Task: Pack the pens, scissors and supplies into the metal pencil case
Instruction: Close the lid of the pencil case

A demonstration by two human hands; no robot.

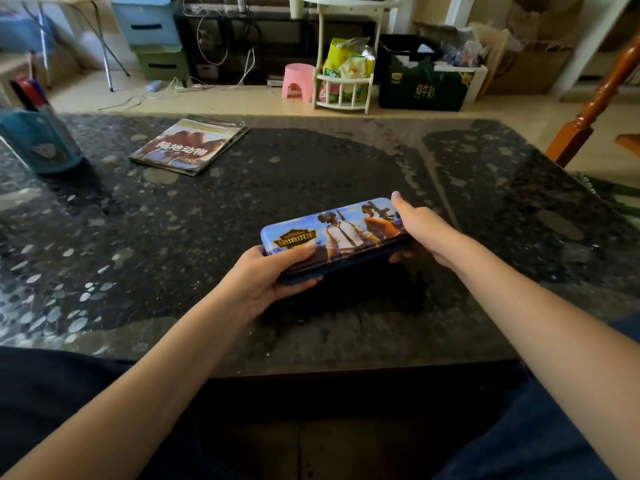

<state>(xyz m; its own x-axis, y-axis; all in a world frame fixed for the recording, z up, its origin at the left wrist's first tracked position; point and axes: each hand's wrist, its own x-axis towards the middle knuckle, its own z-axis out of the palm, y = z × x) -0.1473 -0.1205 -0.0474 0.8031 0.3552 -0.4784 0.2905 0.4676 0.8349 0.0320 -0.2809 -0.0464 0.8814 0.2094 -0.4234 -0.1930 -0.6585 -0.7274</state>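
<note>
Left hand (273, 271) clamped on case (332, 233) at its 8 o'clock end, thumb on lid, fingers curled under. Right hand (420, 230) grips the 2 o'clock end, thumb up. Case lid closed, blue printed, tilted, mid-table. Dark speckled table (346, 161); book (190, 145) at 11 o'clock, pen cup (41, 140) at 10. Cluttered room behind.

I am at home, in a living room, sitting at a low dark stone-topped table (207, 237). A picture book (189, 146) lies on it beside a blue pen holder (38, 140). Across the pale floor I see a pink child's stool (297, 79), a small cream rack (343, 88) stuffed with snack bags, a green milk carton box (420, 88), stacked plastic drawers (152, 32), loose cables (207, 46) and a wooden banister post (595, 102).
</note>
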